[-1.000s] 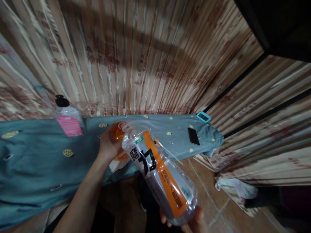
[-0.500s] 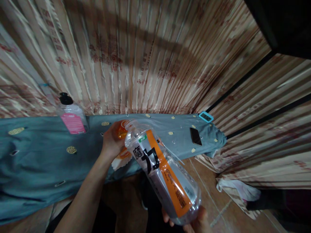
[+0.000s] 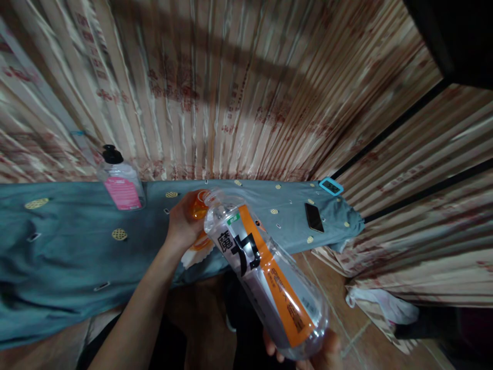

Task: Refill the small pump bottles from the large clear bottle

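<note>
A large clear plastic bottle [image 3: 265,277] with an orange and grey label is held tilted, mouth pointing up and left over the table edge. My right hand [image 3: 323,354] grips its base at the bottom of the view, mostly cut off. My left hand [image 3: 185,223] is closed around the orange cap [image 3: 199,209] at the bottle's mouth. Below that hand, an orange and white cloth or wrapper [image 3: 197,251] lies on the edge of the table.
A table under a teal cloth [image 3: 69,267] runs along a pleated curtain. On it stand a clear pump bottle with a pink label [image 3: 122,185], a dark phone [image 3: 314,217] and a small blue-framed device [image 3: 331,186]. A white bag [image 3: 385,306] lies on the tiled floor.
The view has drifted a little, so everything sits slightly lower and to the right. Both hands keep the same hold on bottle and cap.
</note>
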The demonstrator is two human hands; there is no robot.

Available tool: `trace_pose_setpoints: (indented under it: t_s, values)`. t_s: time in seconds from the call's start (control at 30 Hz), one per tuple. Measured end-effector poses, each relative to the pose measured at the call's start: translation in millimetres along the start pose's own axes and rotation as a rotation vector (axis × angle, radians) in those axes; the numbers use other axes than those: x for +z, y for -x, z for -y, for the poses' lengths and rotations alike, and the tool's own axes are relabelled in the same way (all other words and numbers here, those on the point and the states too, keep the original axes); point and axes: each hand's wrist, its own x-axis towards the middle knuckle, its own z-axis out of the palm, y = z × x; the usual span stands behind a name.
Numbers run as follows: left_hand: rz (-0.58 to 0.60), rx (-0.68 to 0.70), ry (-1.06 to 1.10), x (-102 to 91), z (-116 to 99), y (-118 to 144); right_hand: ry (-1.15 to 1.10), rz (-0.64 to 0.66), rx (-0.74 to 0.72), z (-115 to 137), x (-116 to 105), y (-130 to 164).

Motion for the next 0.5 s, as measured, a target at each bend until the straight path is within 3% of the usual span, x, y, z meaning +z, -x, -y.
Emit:
trace_pose_setpoints:
  t_s: [0.1, 0.33, 0.5]
  values:
    - [0.013, -0.016, 0.019, -0.8, -0.8, 0.4, 0.02, 0.004, -0.016, -6.1, -18.9, 1.8]
    - [0.021, -0.062, 0.1, -1.8, -5.0, 2.1, 0.235, -0.055, -0.126, -39.8, -95.8, 10.6]
    - [0.007, -0.07, 0.12, -0.8, -10.2, 2.5, 0.251, -0.047, -0.101, -46.6, -110.8, 14.8]
